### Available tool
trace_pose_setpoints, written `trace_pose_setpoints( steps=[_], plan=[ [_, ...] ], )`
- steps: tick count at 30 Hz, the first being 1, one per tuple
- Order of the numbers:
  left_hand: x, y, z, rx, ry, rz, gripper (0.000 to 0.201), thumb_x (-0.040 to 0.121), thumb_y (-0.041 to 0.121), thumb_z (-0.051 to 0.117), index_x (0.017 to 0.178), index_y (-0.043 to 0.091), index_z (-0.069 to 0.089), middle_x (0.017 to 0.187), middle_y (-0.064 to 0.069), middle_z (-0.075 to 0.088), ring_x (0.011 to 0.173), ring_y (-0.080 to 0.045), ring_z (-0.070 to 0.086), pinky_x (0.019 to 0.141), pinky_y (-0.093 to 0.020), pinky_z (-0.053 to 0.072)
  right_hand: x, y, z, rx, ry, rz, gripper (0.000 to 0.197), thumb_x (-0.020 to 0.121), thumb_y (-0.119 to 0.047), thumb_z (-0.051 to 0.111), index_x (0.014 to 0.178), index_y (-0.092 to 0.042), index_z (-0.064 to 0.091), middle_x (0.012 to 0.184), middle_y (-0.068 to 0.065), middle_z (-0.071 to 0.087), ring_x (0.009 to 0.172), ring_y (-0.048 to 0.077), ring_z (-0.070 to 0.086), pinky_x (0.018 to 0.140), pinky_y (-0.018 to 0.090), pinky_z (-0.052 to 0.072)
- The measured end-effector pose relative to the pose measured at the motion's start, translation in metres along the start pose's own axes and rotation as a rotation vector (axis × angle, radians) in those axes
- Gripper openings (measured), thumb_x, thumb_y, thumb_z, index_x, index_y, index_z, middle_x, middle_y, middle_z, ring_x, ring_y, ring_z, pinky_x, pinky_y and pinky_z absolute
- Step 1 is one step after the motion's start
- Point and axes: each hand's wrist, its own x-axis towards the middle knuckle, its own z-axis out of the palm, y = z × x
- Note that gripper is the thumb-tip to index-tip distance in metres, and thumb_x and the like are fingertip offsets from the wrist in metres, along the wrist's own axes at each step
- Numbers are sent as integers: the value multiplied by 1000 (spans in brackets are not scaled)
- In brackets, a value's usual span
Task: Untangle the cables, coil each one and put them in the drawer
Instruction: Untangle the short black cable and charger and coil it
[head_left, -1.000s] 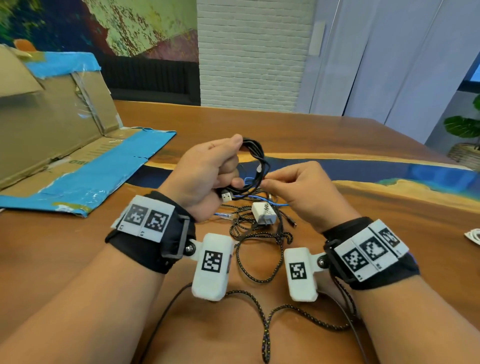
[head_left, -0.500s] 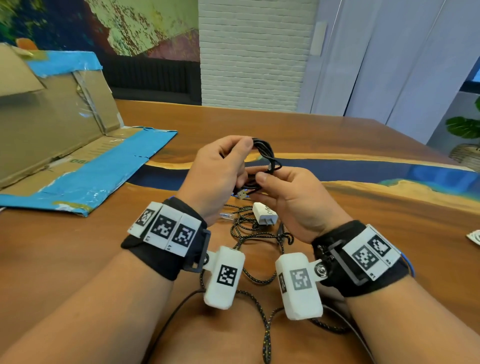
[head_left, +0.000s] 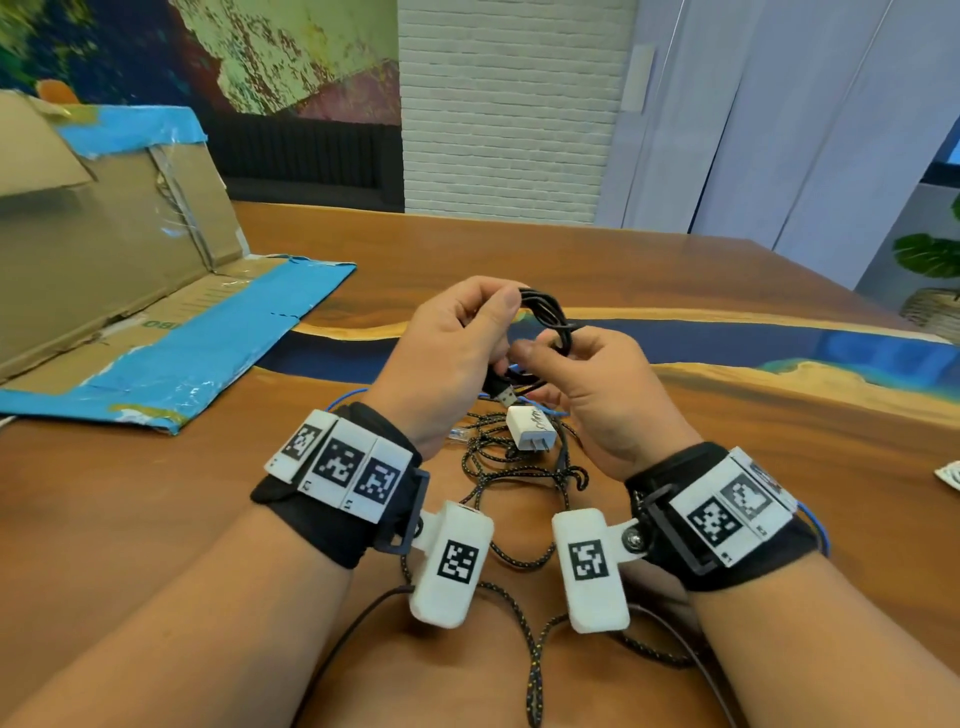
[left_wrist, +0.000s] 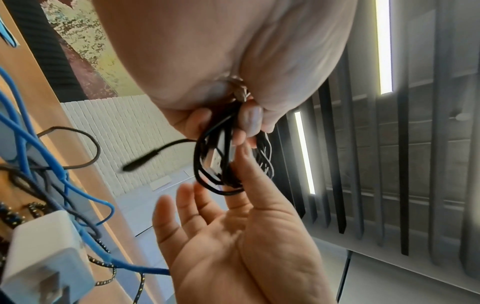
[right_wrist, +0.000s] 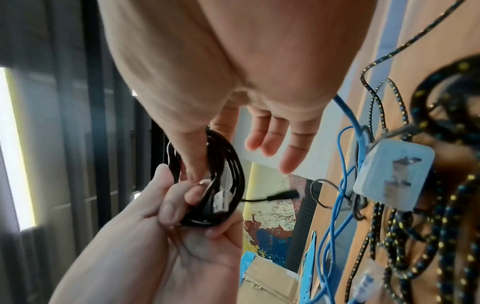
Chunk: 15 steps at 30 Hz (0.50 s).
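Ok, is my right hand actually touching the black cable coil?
Touching. The right wrist view shows the thumb of the right hand pressed against the black cable coil.

Black cable plug (left_wrist: 140, 161) blurred; braided cable (head_left: 531, 690) cut off below

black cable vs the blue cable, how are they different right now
The black cable is wound into a small coil; the blue cable sprawls in loose loops. The left hand holds the black cable up; the blue cable lies tangled on the table. Both are thin and flexible.
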Motion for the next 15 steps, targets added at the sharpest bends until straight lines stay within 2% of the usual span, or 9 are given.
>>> trace_pose_setpoints(
  steps=[1,2,3,5,7,9,12,15],
  plan=[
    [0,-2,1,-5,-4,4,24,109,19,43,111,9,64,54,12,43,58,-9,42,64,-26,43,0,-1,0,-27,27,-17,8,87,-14,79,94,-14,73,82,-3,73,87,19,71,75,43,57],
    [-1,-3,2,-9,-5,7,24,109,18,43,114,8,64,55,11,43,57,-8,41,64,-25,44,0,-2,0,-37,48,-26,11,88,-11,78,96,-18,75,77,-3,70,79,18,70,68,40,56],
    [-1,-3,3,-12,-3,9,24,109,18,43,116,8,64,56,11,43,58,-8,41,65,-25,44,0,-2,-1,-29,67,-23,15,88,-10,78,100,-19,74,74,3,65,67,19,65,63,39,56],
    [-1,-3,3,-15,-8,15,24,108,15,45,120,10,65,59,9,44,61,-8,44,68,-26,45,0,-5,-1,-7,97,1,22,87,-12,79,108,-14,72,73,15,57,51,22,53,56,39,56],
    [-2,-1,3,-17,-35,14,25,107,12,47,124,14,65,61,10,47,67,-10,47,73,-28,46,0,-5,-4,-1,111,33,22,88,-15,79,107,-8,71,66,10,60,47,23,52,53,38,58],
    [-2,2,1,-21,-62,-1,29,105,9,47,127,17,64,63,7,46,72,-14,48,78,-31,46,0,-6,-4,37,99,62,15,89,-15,78,99,-5,74,64,3,64,50,21,55,52,34,58],
    [-2,2,-2,-46,-77,-28,31,105,9,46,130,13,65,64,2,38,67,-11,46,78,-31,43,-2,-5,-4,97,73,109,11,90,-16,75,91,-5,74,63,1,64,58,16,57,50,28,55],
    [0,1,-4,-91,-74,-61,30,105,11,46,127,10,66,64,1,36,61,-7,44,77,-33,40,-2,-4,-6,106,28,116,15,88,-23,75,91,-7,76,75,5,64,75,25,50,53,28,54]
  ],
)
